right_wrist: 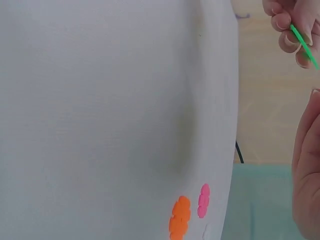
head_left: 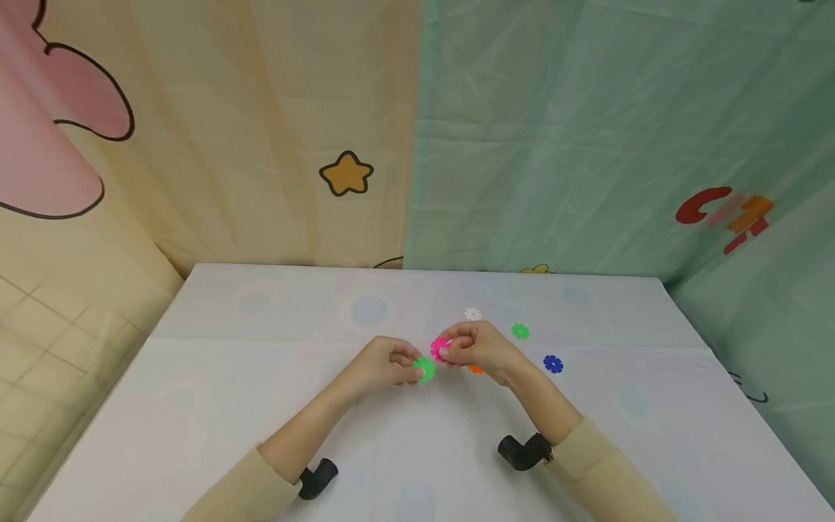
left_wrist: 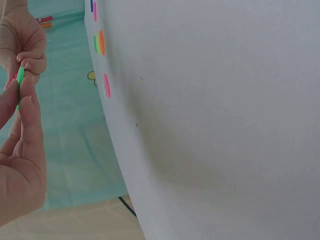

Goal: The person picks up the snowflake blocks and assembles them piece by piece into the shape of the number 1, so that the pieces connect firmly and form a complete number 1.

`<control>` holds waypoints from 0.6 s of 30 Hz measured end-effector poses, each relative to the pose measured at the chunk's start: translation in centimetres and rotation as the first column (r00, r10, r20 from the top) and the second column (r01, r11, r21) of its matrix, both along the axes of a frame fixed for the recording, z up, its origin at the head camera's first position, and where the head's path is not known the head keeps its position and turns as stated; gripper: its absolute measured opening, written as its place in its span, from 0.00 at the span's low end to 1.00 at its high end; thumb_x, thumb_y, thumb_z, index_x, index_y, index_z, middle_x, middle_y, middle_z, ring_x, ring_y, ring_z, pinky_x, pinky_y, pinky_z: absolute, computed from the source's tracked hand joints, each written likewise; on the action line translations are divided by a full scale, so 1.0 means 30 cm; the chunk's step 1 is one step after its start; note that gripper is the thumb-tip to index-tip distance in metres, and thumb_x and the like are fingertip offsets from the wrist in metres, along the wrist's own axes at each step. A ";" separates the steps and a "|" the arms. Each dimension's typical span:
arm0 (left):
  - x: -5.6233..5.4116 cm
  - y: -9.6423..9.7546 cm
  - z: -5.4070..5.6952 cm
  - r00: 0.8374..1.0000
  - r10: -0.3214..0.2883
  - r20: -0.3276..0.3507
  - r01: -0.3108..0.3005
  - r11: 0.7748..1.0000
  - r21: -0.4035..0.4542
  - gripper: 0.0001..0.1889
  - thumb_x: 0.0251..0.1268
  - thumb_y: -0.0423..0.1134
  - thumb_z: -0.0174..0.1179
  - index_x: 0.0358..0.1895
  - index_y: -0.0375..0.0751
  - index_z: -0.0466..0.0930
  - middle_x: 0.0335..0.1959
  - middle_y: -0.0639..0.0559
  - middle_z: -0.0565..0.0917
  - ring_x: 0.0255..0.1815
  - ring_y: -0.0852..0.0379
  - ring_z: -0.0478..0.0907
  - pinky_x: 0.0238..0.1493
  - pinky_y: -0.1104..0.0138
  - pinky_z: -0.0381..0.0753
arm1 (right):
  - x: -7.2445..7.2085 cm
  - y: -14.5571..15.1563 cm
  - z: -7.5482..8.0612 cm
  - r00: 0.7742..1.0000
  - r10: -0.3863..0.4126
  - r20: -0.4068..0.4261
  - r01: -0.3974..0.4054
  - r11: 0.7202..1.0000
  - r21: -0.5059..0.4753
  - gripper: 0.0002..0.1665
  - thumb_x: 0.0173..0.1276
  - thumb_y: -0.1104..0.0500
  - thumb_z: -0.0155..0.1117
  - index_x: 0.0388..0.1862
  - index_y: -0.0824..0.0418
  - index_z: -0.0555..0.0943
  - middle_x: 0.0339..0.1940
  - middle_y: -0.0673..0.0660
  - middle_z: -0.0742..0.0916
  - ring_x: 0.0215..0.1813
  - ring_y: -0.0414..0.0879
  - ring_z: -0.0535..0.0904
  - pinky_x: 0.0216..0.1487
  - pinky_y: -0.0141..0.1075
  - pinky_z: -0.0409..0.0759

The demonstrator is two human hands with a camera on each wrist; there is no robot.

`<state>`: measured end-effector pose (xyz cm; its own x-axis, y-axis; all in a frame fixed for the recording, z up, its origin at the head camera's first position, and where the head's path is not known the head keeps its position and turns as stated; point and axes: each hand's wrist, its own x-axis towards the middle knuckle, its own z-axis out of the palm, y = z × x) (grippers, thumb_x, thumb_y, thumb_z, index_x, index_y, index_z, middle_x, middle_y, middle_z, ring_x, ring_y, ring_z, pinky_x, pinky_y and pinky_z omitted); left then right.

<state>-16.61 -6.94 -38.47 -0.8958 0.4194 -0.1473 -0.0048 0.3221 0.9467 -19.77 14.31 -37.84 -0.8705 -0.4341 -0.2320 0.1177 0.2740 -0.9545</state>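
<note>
Between thumb and fingers, my left hand [head_left: 385,362] pinches a green notched plastic disc [head_left: 425,370], of the snowflake building-disc kind. It shows edge-on as a thin green strip [left_wrist: 20,80] in the left wrist view. My right hand [head_left: 483,349] pinches a pink disc [head_left: 436,349] of the same sort. Both discs are held up over the table, close side by side, the pink one slightly farther from me. In the right wrist view the right hand [right_wrist: 307,165] appears at the edge, its pink disc out of sight. An orange disc [head_left: 476,369] lies partly hidden below the right hand.
On the white-covered table [head_left: 417,449] lie a white disc [head_left: 472,313], a second green disc [head_left: 520,330] and a blue disc [head_left: 553,364], all toward the right. Another pink disc [right_wrist: 203,201] lies by the orange one. Curtains [head_left: 554,145] hang behind the far edge.
</note>
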 end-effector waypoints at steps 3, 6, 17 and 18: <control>0.014 0.001 -0.005 1.000 -0.022 0.018 0.021 0.998 0.051 0.11 0.57 0.33 0.64 0.41 0.30 0.79 0.26 0.48 0.83 0.31 0.53 0.81 0.38 0.57 0.80 | 0.014 0.006 -0.004 1.000 0.007 0.003 -0.007 1.000 -0.028 0.15 0.61 0.67 0.65 0.45 0.74 0.76 0.21 0.52 0.83 0.28 0.46 0.80 0.39 0.35 0.81; 0.023 -0.002 -0.007 0.999 -0.015 0.039 0.012 0.996 0.089 0.13 0.57 0.34 0.64 0.43 0.28 0.78 0.27 0.48 0.84 0.31 0.54 0.82 0.39 0.59 0.81 | 0.023 0.007 -0.006 1.000 0.018 0.005 -0.018 0.999 -0.049 0.15 0.61 0.68 0.64 0.44 0.75 0.76 0.21 0.51 0.83 0.27 0.43 0.80 0.38 0.35 0.81; 0.057 0.008 -0.010 0.993 -0.019 0.113 -0.002 0.983 0.184 0.15 0.58 0.33 0.63 0.46 0.26 0.77 0.28 0.47 0.84 0.31 0.56 0.82 0.40 0.61 0.81 | 0.070 0.025 -0.011 0.999 0.014 -0.047 -0.016 0.999 -0.048 0.14 0.62 0.66 0.64 0.44 0.73 0.76 0.23 0.52 0.84 0.29 0.46 0.81 0.41 0.36 0.81; 0.060 0.011 -0.010 0.993 -0.019 0.119 -0.004 0.981 0.192 0.15 0.58 0.33 0.63 0.46 0.26 0.77 0.27 0.47 0.84 0.31 0.56 0.82 0.40 0.61 0.81 | 0.074 0.027 -0.011 0.999 0.012 -0.049 -0.014 0.999 -0.046 0.14 0.62 0.66 0.64 0.44 0.72 0.76 0.23 0.52 0.84 0.29 0.46 0.81 0.41 0.36 0.81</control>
<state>-14.81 -6.62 -38.77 -0.8730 0.4572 -0.1698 -0.1204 0.1352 0.9835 -17.55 15.11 -38.17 -0.8745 -0.4546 -0.1689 0.0674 0.2310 -0.9706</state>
